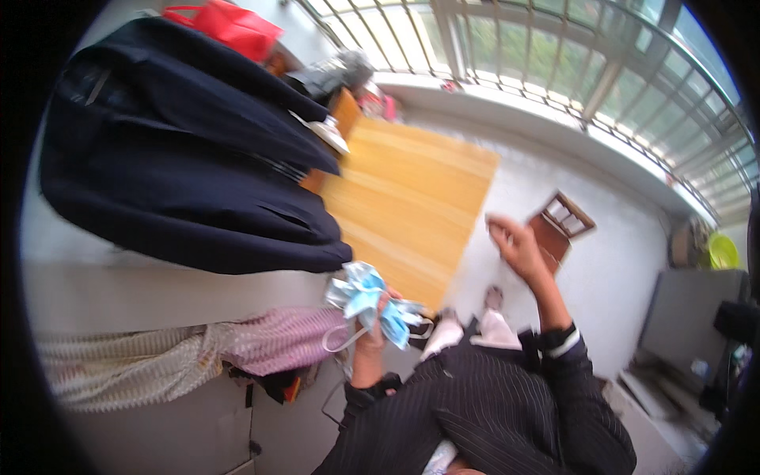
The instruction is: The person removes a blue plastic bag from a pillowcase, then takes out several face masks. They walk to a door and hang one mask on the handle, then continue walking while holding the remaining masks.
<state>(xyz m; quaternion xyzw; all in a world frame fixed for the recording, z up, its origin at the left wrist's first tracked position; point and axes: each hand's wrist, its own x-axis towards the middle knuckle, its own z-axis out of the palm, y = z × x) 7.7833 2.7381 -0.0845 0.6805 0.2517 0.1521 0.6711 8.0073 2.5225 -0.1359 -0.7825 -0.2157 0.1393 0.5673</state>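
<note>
My left hand (369, 336) is closed around a crumpled bunch of light-blue disposable face masks (362, 294), with white ear loops hanging below. It is beside the near left corner of a yellow wooden table (419, 198). The cuff of a dark navy jacket (182, 150) ends just above the masks. My right hand (518, 249) is raised to the right of the table, its fingers loosely bent and apart, with nothing visible in them. Both of my arms wear dark sleeves.
A small brown wooden chair (554, 229) stands on the pale floor to the right. A red bag (229, 30) and a grey plastic bag (336, 73) are at the far left. Patterned cloth (277, 340) lies at the near left. A barred window (538, 55) runs along the far side.
</note>
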